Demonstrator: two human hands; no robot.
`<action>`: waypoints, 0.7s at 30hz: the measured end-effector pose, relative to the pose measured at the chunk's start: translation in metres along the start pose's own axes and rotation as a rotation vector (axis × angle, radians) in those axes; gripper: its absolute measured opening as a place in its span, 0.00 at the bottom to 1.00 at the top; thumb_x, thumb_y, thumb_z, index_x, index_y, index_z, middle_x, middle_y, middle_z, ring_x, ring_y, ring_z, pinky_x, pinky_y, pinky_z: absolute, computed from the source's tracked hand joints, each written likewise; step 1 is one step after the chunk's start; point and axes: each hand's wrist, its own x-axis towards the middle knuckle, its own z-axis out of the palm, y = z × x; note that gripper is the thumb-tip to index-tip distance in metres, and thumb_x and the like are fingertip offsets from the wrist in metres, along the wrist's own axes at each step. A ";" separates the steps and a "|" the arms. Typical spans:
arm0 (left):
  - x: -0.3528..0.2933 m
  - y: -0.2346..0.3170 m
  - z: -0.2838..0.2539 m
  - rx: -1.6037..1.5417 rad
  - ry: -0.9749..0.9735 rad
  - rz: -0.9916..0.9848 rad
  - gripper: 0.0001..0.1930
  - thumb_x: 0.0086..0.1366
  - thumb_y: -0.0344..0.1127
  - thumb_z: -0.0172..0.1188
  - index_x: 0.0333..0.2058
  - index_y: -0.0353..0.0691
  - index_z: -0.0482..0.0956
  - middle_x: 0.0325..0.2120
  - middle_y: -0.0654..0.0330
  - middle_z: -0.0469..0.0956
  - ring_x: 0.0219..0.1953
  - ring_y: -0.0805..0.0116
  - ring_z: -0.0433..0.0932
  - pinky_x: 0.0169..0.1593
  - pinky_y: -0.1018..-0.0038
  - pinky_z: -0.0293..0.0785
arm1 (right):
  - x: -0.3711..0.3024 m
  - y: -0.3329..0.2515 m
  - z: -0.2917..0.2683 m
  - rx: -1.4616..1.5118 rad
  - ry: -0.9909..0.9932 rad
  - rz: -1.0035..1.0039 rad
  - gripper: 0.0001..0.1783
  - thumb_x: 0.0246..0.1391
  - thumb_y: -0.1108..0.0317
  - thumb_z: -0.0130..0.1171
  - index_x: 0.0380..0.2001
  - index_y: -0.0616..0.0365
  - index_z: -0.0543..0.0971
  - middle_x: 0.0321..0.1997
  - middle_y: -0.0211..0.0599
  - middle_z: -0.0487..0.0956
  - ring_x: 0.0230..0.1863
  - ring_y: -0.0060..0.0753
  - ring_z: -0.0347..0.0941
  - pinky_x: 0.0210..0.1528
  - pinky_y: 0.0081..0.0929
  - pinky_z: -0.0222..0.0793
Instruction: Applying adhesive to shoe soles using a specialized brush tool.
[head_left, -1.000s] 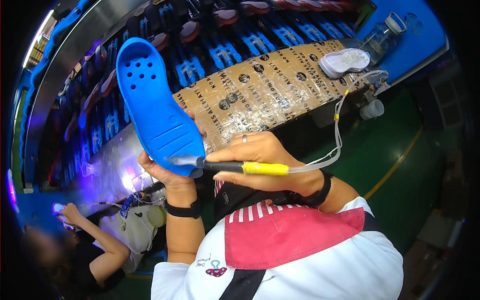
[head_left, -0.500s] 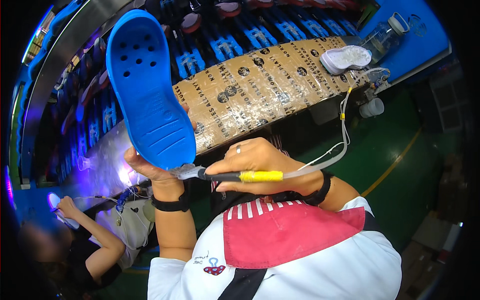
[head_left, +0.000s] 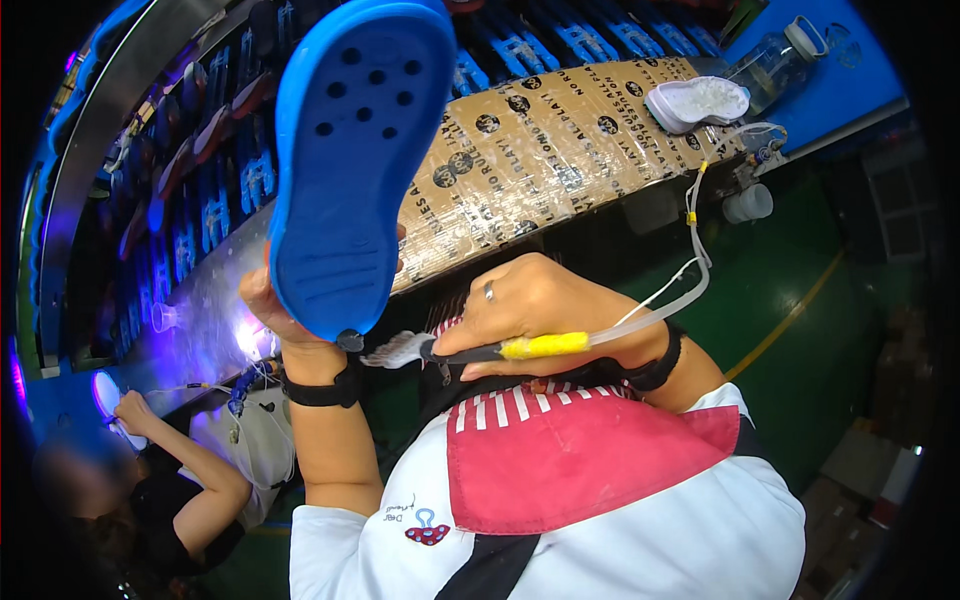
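My left hand [head_left: 268,303] grips a blue shoe sole [head_left: 335,210] by its heel end, holding it up over the bench edge. Several round holes mark the sole's forefoot, and grooves cross its heel. A small dark patch [head_left: 350,341] shows at the heel's tip. In my right hand [head_left: 535,308] is a brush [head_left: 395,350] with pale wet bristles, a dark handle and yellow wrapping. Its bristles are just right of the heel tip, apart from it. A clear tube [head_left: 690,290] runs from the brush handle up to the bench corner.
Cardboard under clear film [head_left: 490,170] covers the bench. At its right end lie a white shoe sole [head_left: 700,103] and a clear jug [head_left: 775,65]. A rack with blue clamps [head_left: 525,48] runs behind. On the left, a co-worker's hand [head_left: 137,412] holds a white sole.
The blue sole has moved up and to the right, tilting the other way. My right hand has shifted slightly right, and the bristles have come away from the heel.
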 end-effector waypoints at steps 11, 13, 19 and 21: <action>0.006 -0.005 -0.005 -0.152 0.079 -0.272 0.31 0.59 0.45 0.47 0.56 0.27 0.64 0.49 0.43 0.72 0.47 0.53 0.76 0.52 0.62 0.73 | 0.004 -0.002 -0.002 -0.029 -0.104 -0.056 0.10 0.44 0.65 0.65 0.32 0.52 0.79 0.20 0.35 0.74 0.25 0.38 0.73 0.29 0.30 0.69; 0.008 -0.004 -0.008 -0.122 0.156 -0.288 0.30 0.60 0.44 0.47 0.55 0.26 0.65 0.48 0.44 0.74 0.46 0.55 0.77 0.51 0.63 0.74 | 0.005 -0.002 -0.001 -0.010 -0.022 -0.060 0.10 0.44 0.65 0.65 0.32 0.52 0.80 0.20 0.35 0.74 0.25 0.38 0.73 0.28 0.30 0.69; 0.008 -0.005 -0.002 0.088 0.277 -0.494 0.24 0.61 0.40 0.50 0.50 0.26 0.72 0.42 0.47 0.78 0.40 0.61 0.80 0.47 0.69 0.76 | 0.003 0.004 0.000 -0.052 -0.103 0.020 0.10 0.44 0.64 0.66 0.33 0.50 0.80 0.19 0.36 0.75 0.25 0.38 0.73 0.29 0.31 0.69; 0.008 0.001 -0.002 0.058 0.319 -0.539 0.24 0.60 0.39 0.51 0.50 0.27 0.72 0.42 0.47 0.78 0.40 0.61 0.80 0.47 0.69 0.76 | 0.000 0.005 -0.004 -0.052 -0.129 0.012 0.11 0.44 0.64 0.66 0.33 0.50 0.80 0.19 0.36 0.74 0.26 0.38 0.73 0.29 0.31 0.69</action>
